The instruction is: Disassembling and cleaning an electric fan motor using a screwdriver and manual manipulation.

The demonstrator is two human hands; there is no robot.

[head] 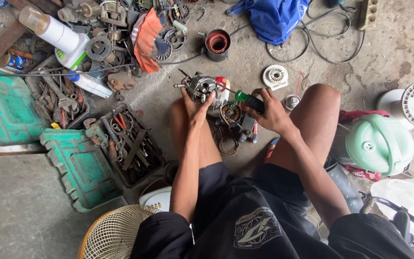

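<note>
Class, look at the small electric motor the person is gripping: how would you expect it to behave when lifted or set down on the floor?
The motor, gripped by the left hand, looks like a mostly metal housing, so probably heavy for its size and rigid. Its rounded body and protruding shaft suggest it may roll or tip if set down. The right hand holds a green-handled screwdriver against it.

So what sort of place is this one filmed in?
Probably an informal repair workshop for small appliances, worked on a concrete floor: an open toolbox of hand tools, a fan motor in the left hand, and a copper-wound stator nearby.
</note>
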